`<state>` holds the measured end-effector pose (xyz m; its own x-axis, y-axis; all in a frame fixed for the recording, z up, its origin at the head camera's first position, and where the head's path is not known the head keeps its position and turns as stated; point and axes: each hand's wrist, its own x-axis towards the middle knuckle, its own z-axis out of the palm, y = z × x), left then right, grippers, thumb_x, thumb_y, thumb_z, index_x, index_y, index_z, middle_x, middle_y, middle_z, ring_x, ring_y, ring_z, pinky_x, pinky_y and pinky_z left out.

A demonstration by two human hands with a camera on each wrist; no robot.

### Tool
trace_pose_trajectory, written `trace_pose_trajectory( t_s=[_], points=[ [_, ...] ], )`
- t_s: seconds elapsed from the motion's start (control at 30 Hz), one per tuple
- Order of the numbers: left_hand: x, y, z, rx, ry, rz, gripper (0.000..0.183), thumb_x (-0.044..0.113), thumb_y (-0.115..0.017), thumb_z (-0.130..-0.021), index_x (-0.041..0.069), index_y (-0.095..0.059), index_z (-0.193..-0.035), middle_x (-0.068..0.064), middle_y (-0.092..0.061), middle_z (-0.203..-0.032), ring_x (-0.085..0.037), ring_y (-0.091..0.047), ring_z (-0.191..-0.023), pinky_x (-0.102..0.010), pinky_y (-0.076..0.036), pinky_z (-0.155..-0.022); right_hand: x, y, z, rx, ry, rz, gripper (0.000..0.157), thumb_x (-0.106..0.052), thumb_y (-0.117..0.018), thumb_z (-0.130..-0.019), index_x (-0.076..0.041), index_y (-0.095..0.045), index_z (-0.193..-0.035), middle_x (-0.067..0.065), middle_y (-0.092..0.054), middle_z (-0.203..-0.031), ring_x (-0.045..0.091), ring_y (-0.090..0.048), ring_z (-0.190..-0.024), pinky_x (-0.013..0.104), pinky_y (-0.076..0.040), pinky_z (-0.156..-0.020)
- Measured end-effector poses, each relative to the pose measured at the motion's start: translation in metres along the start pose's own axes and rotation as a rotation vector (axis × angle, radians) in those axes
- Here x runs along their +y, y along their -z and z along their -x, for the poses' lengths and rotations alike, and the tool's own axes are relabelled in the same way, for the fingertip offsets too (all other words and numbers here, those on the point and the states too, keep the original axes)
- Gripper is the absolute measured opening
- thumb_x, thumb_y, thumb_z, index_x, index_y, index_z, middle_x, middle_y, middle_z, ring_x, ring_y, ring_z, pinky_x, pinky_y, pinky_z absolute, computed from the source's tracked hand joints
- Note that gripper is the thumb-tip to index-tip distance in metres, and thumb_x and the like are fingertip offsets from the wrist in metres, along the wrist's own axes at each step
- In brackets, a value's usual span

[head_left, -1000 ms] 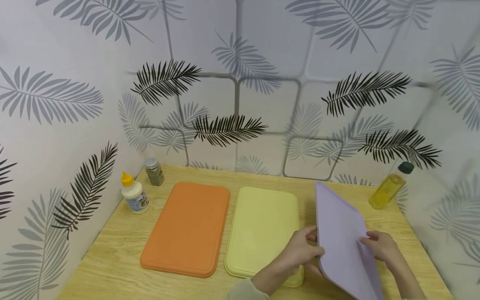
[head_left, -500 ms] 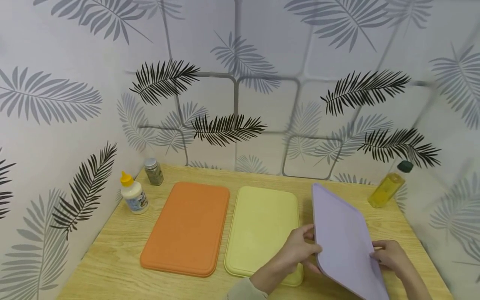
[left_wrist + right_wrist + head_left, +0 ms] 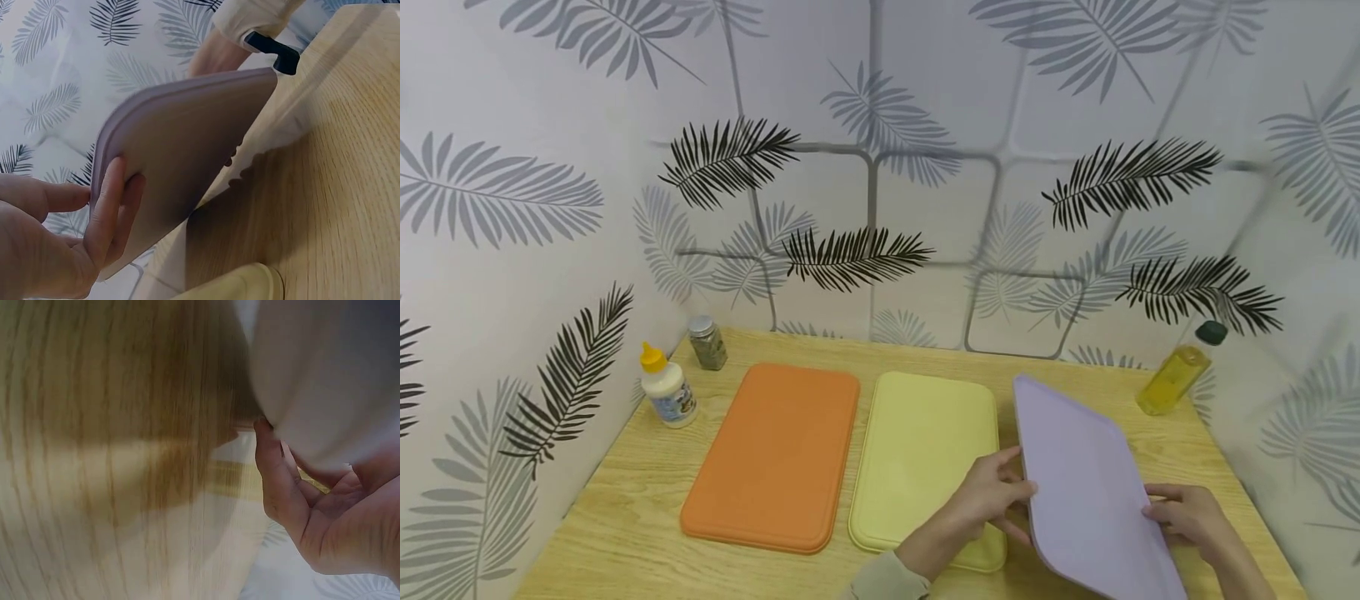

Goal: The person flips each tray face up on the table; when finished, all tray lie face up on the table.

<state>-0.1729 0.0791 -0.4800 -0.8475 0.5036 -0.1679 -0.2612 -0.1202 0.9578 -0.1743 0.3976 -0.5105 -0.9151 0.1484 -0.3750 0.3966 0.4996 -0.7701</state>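
A lilac rectangular board or tray [image 3: 1090,492] with rounded corners is held tilted over the right part of the table, its left side raised. My left hand [image 3: 988,496] grips the raised left edge, thumb on the face toward me. In the left wrist view the fingers [image 3: 111,200] lie along its underside. On the lower right edge, my right hand [image 3: 1187,512] pinches the rim; in the right wrist view a fingertip [image 3: 264,428] is right at that edge. Left of it a yellow board [image 3: 925,467] lies flat, partly behind my left hand. An orange board [image 3: 775,458] lies further left.
On the wooden table [image 3: 617,517], a white glue bottle [image 3: 670,396] with a yellow tip and a small jar [image 3: 708,343] stand at the back left. A bottle of yellow liquid [image 3: 1176,375] with a dark cap stands at the back right. Leaf-patterned walls [image 3: 880,192] border the table.
The lilac board has tipped down flatter, its far corner shifting left and lower. My right hand has moved right and slightly down along with its edge. The other boards and bottles stay put.
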Motion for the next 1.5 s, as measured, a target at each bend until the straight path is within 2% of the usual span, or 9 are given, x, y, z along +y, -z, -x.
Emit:
trace_pose_trajectory(
  t_s=[0.3,0.5,0.57,0.63,0.8,0.87,1.07,1.3,1.5],
  points=[
    [-0.011,0.008,-0.008,0.013,-0.005,0.008,0.059,-0.001,-0.061,-0.09,0.0,-0.04,-0.144,-0.015,-0.067,-0.077,-0.016,-0.063,-0.057,-0.034,-0.056,-0.047,-0.003,0.009,0.005,-0.003,-0.017,-0.021,0.053,-0.003,-0.067,-0.084,0.021,-0.046,-0.126,0.016,-0.07,-0.089,0.021,-0.067,-0.077,0.039,-0.058,-0.067],
    [-0.017,0.013,-0.015,0.057,0.01,-0.051,0.054,-0.006,-0.06,-0.088,-0.004,-0.044,-0.14,-0.012,-0.062,-0.063,-0.012,-0.054,-0.046,-0.036,-0.056,-0.046,-0.005,0.016,0.006,0.012,0.017,-0.045,0.053,-0.001,-0.066,-0.084,0.022,-0.045,-0.126,0.018,-0.07,-0.092,0.019,-0.068,-0.077,0.039,-0.058,-0.068],
    [-0.019,0.014,-0.018,0.059,0.018,-0.077,0.054,-0.007,-0.06,-0.088,-0.004,-0.045,-0.14,-0.012,-0.061,-0.063,-0.014,-0.054,-0.046,-0.037,-0.056,-0.047,-0.005,0.017,0.005,0.019,0.018,-0.048,0.053,-0.001,-0.066,-0.084,0.022,-0.045,-0.127,0.016,-0.07,-0.09,0.018,-0.067,-0.076,0.038,-0.058,-0.067],
    [-0.02,0.016,-0.021,0.063,0.019,-0.107,0.054,-0.008,-0.059,-0.087,-0.004,-0.046,-0.139,-0.016,-0.063,-0.066,-0.024,-0.061,-0.047,-0.04,-0.056,-0.047,-0.004,0.018,0.003,0.022,0.017,-0.055,0.053,-0.001,-0.066,-0.084,0.022,-0.045,-0.127,0.014,-0.07,-0.088,0.017,-0.067,-0.074,0.038,-0.058,-0.067],
    [-0.022,0.017,-0.025,0.09,0.039,-0.201,0.052,-0.014,-0.057,-0.084,-0.006,-0.05,-0.135,-0.028,-0.06,-0.069,-0.049,-0.065,-0.062,-0.046,-0.056,-0.049,-0.002,0.018,-0.002,0.022,0.02,-0.066,0.054,-0.002,-0.066,-0.085,0.021,-0.044,-0.128,0.012,-0.071,-0.087,0.016,-0.067,-0.073,0.037,-0.059,-0.066],
    [-0.022,0.015,-0.027,0.101,0.043,-0.238,0.052,-0.015,-0.058,-0.084,-0.006,-0.051,-0.134,-0.025,-0.059,-0.067,-0.045,-0.064,-0.057,-0.045,-0.056,-0.049,-0.001,0.018,-0.005,0.026,0.022,-0.067,0.053,-0.001,-0.066,-0.085,0.022,-0.044,-0.128,0.012,-0.071,-0.086,0.016,-0.067,-0.073,0.037,-0.059,-0.066],
    [-0.03,0.01,-0.037,0.129,0.014,-0.346,0.045,-0.018,-0.056,-0.082,-0.008,-0.058,-0.126,-0.018,-0.058,-0.057,-0.017,-0.051,-0.037,-0.035,-0.054,-0.041,0.001,0.02,-0.011,0.046,0.035,-0.045,0.055,0.0,-0.064,-0.084,0.022,-0.042,-0.129,0.009,-0.07,-0.084,0.015,-0.067,-0.072,0.036,-0.059,-0.065],
    [-0.03,0.003,-0.045,0.154,-0.056,-0.568,0.026,-0.02,-0.054,-0.077,-0.009,-0.066,-0.098,-0.012,-0.058,-0.053,-0.027,-0.061,-0.04,-0.027,-0.05,-0.037,0.002,0.023,-0.016,0.058,0.033,-0.019,0.055,0.001,-0.064,-0.083,0.022,-0.043,-0.128,0.015,-0.07,-0.086,0.018,-0.067,-0.073,0.038,-0.058,-0.064],
    [-0.029,-0.003,-0.049,0.199,-0.029,-0.767,0.013,-0.015,-0.055,-0.08,-0.006,-0.062,-0.087,-0.006,-0.054,-0.054,-0.024,-0.063,-0.043,-0.021,-0.047,-0.036,0.003,0.026,-0.021,0.071,0.025,0.029,0.054,0.001,-0.065,-0.082,0.021,-0.045,-0.128,0.021,-0.068,-0.093,0.018,-0.066,-0.074,0.038,-0.058,-0.064]
  ],
)
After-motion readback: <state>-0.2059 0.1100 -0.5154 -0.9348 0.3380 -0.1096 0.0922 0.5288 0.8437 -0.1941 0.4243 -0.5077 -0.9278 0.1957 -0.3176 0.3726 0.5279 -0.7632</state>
